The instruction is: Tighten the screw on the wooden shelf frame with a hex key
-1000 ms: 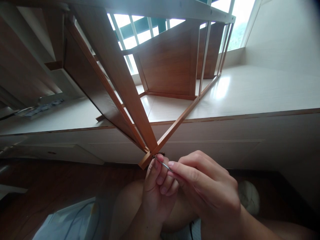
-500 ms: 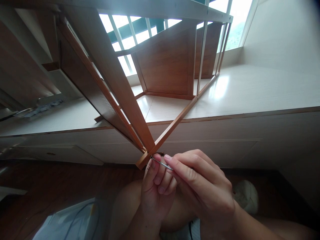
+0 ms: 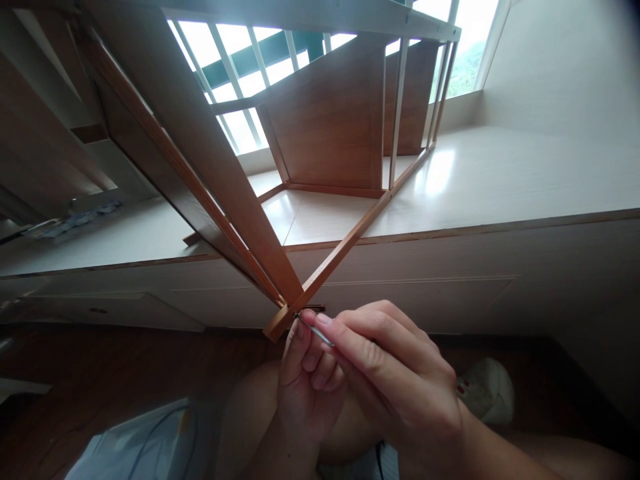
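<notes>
In the head view, my right hand (image 3: 400, 373) pinches the outer end of a thin silver hex key (image 3: 318, 333) between thumb and forefinger. My left hand (image 3: 311, 393) is closed beside it, its thumb and forefinger around the key's other end, close to the wood. That end meets the lower corner of a brown wooden frame (image 3: 345, 248); a small dark fastener seems to sit there, mostly hidden by my fingertips. A wide wooden board (image 3: 240, 187) runs down to the same corner, with a wooden panel (image 3: 150, 160) alongside it.
The frame rests partly on a white ledge (image 3: 530, 180) under a window (image 3: 470, 60), and its corner overhangs the front edge. Below are white cabinet fronts (image 3: 425, 303). A pale shoe (image 3: 487, 393) is at lower right, a plastic-looking package (image 3: 140, 440) at lower left.
The view has shifted slightly, so the frame corner and both hands appear a little further left. The hex key has turned slightly and points more steeply downward; both hands keep their grip.
</notes>
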Available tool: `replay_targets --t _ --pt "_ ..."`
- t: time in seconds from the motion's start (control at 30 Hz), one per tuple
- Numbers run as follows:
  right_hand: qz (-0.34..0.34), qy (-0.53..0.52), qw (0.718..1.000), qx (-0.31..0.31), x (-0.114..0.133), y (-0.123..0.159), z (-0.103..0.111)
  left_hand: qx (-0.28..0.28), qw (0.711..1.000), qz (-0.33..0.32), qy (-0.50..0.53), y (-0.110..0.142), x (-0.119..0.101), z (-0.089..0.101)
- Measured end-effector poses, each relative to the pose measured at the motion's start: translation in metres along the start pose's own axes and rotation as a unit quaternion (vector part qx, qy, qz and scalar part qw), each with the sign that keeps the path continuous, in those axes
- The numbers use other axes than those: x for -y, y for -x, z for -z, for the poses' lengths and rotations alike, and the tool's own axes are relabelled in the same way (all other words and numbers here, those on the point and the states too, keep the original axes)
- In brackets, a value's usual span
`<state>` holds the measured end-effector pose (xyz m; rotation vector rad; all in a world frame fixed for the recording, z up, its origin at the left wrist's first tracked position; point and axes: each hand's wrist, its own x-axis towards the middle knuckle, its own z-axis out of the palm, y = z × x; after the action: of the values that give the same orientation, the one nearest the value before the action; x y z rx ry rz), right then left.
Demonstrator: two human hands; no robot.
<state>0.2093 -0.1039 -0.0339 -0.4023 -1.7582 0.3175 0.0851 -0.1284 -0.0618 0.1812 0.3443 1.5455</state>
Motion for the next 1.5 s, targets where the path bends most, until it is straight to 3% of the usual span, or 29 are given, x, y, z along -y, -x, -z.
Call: replay_targets --t 0.3,0.77,1.17,1.5 --pt "0.001 0.003 1.000 -0.003 0.000 0.001 0.000 0.040 0.999 0.011 0.028 -0.002 0.000 0.001" --pt "-0.009 0.031 0.999 -0.026 -0.008 -0.002 0.003 0.072 0.997 -0.006 -0.016 -0.003 0.000 -0.006" --pt "-0.107 0.004 0.994 -0.028 0.002 -0.002 -0.009 0.055 0.997 -0.030 -0.045 -0.001 0.002 0.000" --pt "-0.062 -0.018 0.998 -0.014 0.001 0.003 -0.001 0.057 0.997 -0.017 -0.038 0.000 0.001 -0.005"
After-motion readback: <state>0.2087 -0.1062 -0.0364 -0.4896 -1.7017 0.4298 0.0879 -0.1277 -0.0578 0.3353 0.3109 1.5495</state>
